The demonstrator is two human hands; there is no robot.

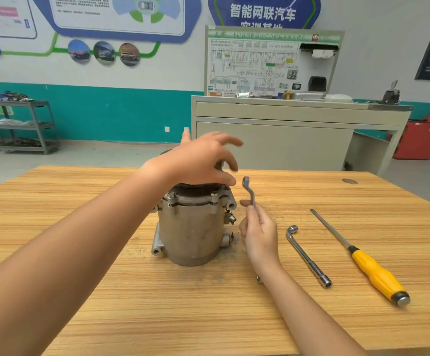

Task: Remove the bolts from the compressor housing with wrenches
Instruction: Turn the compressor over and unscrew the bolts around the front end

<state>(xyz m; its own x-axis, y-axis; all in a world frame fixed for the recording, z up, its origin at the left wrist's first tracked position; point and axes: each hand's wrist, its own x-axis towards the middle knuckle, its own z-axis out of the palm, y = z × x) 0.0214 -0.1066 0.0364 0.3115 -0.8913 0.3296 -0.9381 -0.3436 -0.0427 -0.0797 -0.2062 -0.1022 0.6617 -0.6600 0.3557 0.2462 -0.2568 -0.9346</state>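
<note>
A grey metal compressor housing (pixel 192 228) stands upright on the wooden table (pixel 80 291). Bolts (pixel 170 196) stick up from its upper flange, one at the left and another bolt (pixel 214 194) at the right. My left hand (pixel 198 160) hovers over the top of the compressor with fingers spread and loosely bent, holding nothing. My right hand (pixel 259 231) is just right of the housing and grips the lower end of a small offset ring wrench (pixel 249 190), which points upward beside the top flange, apart from the bolts.
An L-shaped socket wrench (pixel 307 255) lies on the table right of my right hand. Further right lies a long screwdriver with a yellow handle (pixel 373 268). Beyond the table stand a beige cabinet (pixel 285 134) and a grey shelf cart (pixel 18 124).
</note>
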